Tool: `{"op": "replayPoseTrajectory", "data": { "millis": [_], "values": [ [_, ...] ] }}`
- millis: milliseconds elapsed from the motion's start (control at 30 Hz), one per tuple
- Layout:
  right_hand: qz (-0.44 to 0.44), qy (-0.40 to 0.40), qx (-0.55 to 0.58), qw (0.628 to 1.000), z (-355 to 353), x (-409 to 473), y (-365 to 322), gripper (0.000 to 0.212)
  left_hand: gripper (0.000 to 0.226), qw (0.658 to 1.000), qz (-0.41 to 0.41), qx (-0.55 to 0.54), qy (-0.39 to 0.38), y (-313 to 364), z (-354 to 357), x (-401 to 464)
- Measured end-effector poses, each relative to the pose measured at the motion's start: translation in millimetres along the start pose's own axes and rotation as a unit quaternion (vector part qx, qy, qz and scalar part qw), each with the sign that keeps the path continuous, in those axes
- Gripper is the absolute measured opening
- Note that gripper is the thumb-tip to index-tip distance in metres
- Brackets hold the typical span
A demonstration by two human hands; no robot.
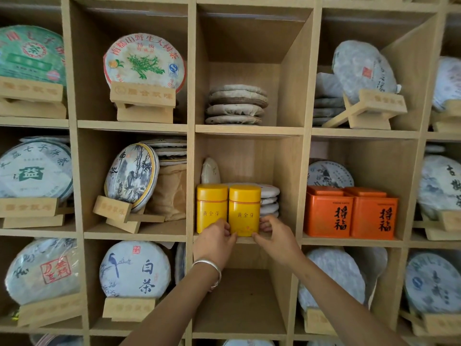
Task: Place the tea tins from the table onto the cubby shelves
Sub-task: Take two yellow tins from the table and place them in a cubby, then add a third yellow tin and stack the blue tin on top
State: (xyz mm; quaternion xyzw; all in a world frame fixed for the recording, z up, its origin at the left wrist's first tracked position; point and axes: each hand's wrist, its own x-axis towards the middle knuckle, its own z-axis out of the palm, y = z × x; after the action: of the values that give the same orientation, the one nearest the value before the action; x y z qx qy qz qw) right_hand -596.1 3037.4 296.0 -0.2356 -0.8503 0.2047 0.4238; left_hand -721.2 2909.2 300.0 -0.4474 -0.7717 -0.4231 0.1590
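Left hand [216,239] and right hand [275,239] pinch the right yellow tin [245,211] at its base, touching the left tin [212,208] at the shelf lip [262,239]; uneven release could tip it off.

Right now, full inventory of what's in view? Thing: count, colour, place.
cubby shelf: one, light wood, fills the view.
yellow tea tins: two, yellow, upright side by side at the front of the centre cubby.
orange tea tins: two, orange with black characters, cubby to the right.
flat tea cakes: stack of four, beige, cubby above the yellow tins.
displayed tea cakes: many, mostly white paper wraps, on wooden stands in the surrounding cubbies.
bracelet: one, silver, left wrist.
left hand: grips the right yellow tin's lower left edge.
right hand: grips its lower right edge.
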Motion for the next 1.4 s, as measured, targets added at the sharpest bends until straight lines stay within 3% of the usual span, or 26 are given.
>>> {"op": "replayPoseTrajectory", "data": {
  "millis": [700, 800, 1033, 1200, 1400],
  "values": [
    [-0.01, 0.02, -0.001, 1.0, 0.2, -6.1, -2.1, 0.048, 0.015, 1.0, 0.016, -0.012, -0.01, -3.4, -4.6, -1.9],
    [-0.051, 0.057, -0.043, 0.996, -5.9, -15.9, -2.1, 0.043, 0.008, 0.999, 0.034, -0.007, -0.016, -7.9, -8.1, -10.2],
    [-0.085, 0.027, -0.158, 0.983, -29.0, -48.2, -16.6, 0.035, 0.013, 0.988, 0.102, 0.057, -0.105, -4.8, -25.1, -24.1],
    [-0.036, 0.002, -0.252, 0.967, -49.6, -87.0, -35.6, 0.045, 0.021, 0.971, 0.18, 0.057, -0.145, 14.5, -40.2, -38.3],
    [0.089, -0.016, -0.395, 0.914, -105.6, -163.6, -50.8, 0.059, 0.047, 0.93, 0.298, 0.017, -0.215, 62.1, -25.7, -76.3]
  ]
}}
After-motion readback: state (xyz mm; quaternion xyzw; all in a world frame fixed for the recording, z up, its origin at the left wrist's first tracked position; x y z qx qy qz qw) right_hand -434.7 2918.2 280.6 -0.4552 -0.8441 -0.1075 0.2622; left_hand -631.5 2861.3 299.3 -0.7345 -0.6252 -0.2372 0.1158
